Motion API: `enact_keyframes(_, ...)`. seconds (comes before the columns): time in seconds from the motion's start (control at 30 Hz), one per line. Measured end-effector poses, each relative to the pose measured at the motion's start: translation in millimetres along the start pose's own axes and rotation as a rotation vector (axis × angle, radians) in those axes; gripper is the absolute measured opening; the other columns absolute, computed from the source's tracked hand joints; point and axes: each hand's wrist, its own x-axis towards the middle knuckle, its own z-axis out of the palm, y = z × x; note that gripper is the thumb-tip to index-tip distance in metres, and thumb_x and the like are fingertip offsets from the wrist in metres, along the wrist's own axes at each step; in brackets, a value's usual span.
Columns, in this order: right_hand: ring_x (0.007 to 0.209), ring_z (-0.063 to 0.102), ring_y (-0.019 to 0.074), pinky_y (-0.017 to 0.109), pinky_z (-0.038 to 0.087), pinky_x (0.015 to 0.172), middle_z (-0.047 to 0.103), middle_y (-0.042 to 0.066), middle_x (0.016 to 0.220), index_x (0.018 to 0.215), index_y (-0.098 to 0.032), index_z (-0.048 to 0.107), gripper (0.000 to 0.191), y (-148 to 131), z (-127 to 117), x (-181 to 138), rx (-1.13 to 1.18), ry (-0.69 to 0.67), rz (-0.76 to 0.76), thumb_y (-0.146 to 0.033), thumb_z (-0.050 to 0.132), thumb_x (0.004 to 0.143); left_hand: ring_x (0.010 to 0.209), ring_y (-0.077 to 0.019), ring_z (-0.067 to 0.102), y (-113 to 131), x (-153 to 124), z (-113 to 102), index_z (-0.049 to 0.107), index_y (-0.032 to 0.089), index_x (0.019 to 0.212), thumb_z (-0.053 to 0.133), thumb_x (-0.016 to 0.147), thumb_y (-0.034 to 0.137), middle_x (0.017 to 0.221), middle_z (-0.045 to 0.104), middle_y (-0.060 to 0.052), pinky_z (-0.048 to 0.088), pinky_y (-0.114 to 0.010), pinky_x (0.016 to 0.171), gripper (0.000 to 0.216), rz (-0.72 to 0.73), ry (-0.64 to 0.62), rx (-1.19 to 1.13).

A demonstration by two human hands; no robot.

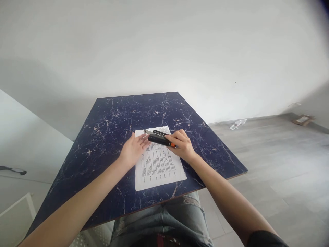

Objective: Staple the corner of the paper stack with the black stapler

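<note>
My right hand [183, 145] is closed around the rear end of a black stapler [159, 139] with an orange patch near my fingers. The stapler is held above a printed sheet of paper [160, 171], its upper arm and a metal strip showing apart from the thick black body. My left hand [135, 147] is open, palm turned up, with the fingers spread beside the stapler's front end. Whether those fingertips touch it I cannot tell. The sheet lies flat on the dark blue marbled table [115, 123], its upper part partly covered by my hands and the stapler.
A white wall [154, 48] stands behind the table. On the grey floor [269, 161] to the right lie a clear plastic bottle [238, 124] and a brown cardboard piece [302, 119]. A dark looped object [12, 169] is at the far left.
</note>
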Motion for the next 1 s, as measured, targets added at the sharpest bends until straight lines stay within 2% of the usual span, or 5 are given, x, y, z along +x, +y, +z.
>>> enact_keyframes(0.2, 0.101, 0.067, 0.0234, 0.043, 0.059, 0.092, 0.072, 0.006, 0.121, 0.142, -0.035, 0.063, 0.044, -5, -4, -8, -0.161, -0.158, -0.294, -0.014, 0.058, 0.104, 0.136, -0.0346, 0.061, -9, -3, 8, 0.063, 0.019, 0.125, 0.032, 0.107, 0.057, 0.136, 0.066, -0.020, 0.052, -0.056, 0.116, 0.052, -0.046, -0.031, -0.043)
enact_keyframes(0.5, 0.104, 0.068, 0.0222, 0.039, 0.059, 0.093, 0.072, 0.003, 0.123, 0.145, -0.040, 0.061, 0.050, -6, -3, -11, -0.133, -0.224, -0.292, -0.014, 0.061, 0.103, 0.136, -0.0327, 0.061, -16, 4, -4, 0.066, 0.017, 0.129, 0.048, 0.106, 0.035, 0.141, 0.065, -0.018, 0.052, -0.054, 0.116, 0.034, 0.013, -0.029, 0.075)
enact_keyframes(0.67, 0.099, 0.066, 0.0269, 0.047, 0.055, 0.089, 0.072, 0.006, 0.106, 0.125, -0.037, 0.075, 0.033, -4, 1, -4, -0.082, 0.048, -0.028, -0.019, 0.067, 0.098, 0.135, -0.0290, 0.063, -11, 8, -15, 0.072, 0.023, 0.115, 0.060, 0.095, 0.016, 0.136, 0.071, -0.012, 0.050, -0.053, 0.119, 0.024, 0.000, 0.086, -0.017)
enact_keyframes(0.77, 0.086, 0.064, 0.0250, 0.044, 0.055, 0.079, 0.068, 0.006, 0.093, 0.111, -0.030, 0.080, 0.021, -3, -1, 7, 0.084, 0.157, 0.265, -0.031, 0.079, 0.090, 0.132, -0.0283, 0.066, -2, 10, -26, 0.071, 0.021, 0.112, 0.065, 0.094, 0.015, 0.133, 0.072, -0.013, 0.049, -0.052, 0.120, 0.020, 0.170, 0.253, -0.032)
enact_keyframes(1.0, 0.082, 0.067, 0.0210, 0.035, 0.051, 0.077, 0.072, 0.003, 0.089, 0.098, -0.024, 0.083, 0.028, 13, 3, 9, 0.439, -0.139, 0.521, -0.039, 0.088, 0.076, 0.112, -0.0234, 0.075, 14, 14, -45, 0.067, 0.020, 0.113, 0.070, 0.097, 0.038, 0.118, 0.075, -0.012, 0.058, -0.048, 0.107, 0.025, 0.605, 0.548, 0.174)
